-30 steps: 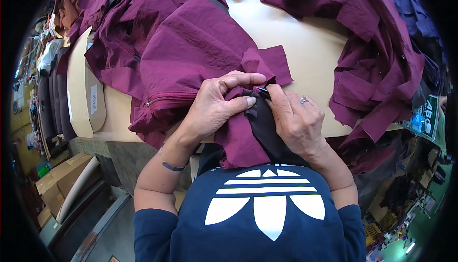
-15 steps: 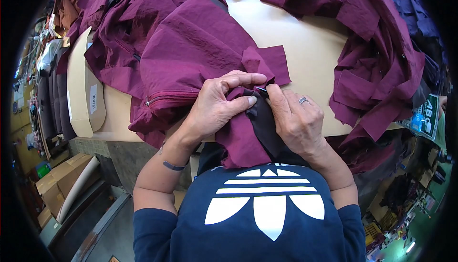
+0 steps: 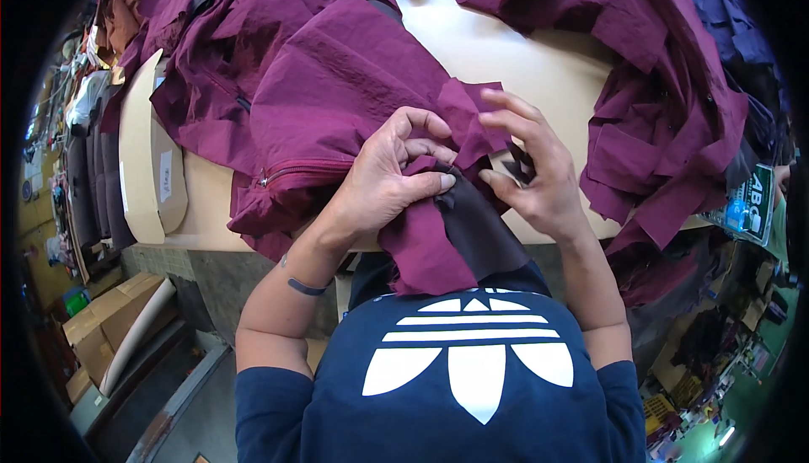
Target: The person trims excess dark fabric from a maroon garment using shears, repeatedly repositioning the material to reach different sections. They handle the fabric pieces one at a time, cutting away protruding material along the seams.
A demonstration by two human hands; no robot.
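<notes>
My left hand (image 3: 389,172) pinches a maroon cloth piece (image 3: 430,248) and a black cloth piece (image 3: 480,231) together between thumb and fingers. Just to the right, my right hand (image 3: 539,172) is raised, its thumb and forefinger apart. A small dark tool (image 3: 519,164) lies within its curled grasp, partly hidden by the fingers. Between the hands a maroon flap (image 3: 468,117) stands up from the large maroon garment (image 3: 337,84). That garment has a zipper (image 3: 303,165) beside my left wrist.
Maroon cloth pieces (image 3: 653,134) lie heaped at the right of the table (image 3: 480,50). More maroon fabric (image 3: 202,84) is piled at the back left, next to a tan cardboard piece (image 3: 147,160). Brown boxes (image 3: 114,320) stand below the table at left.
My right hand has moved up and right, away from the pinched cloth, and its thumb and forefinger have parted. My left fingers have curled back a little. The black cloth now spreads wider.
</notes>
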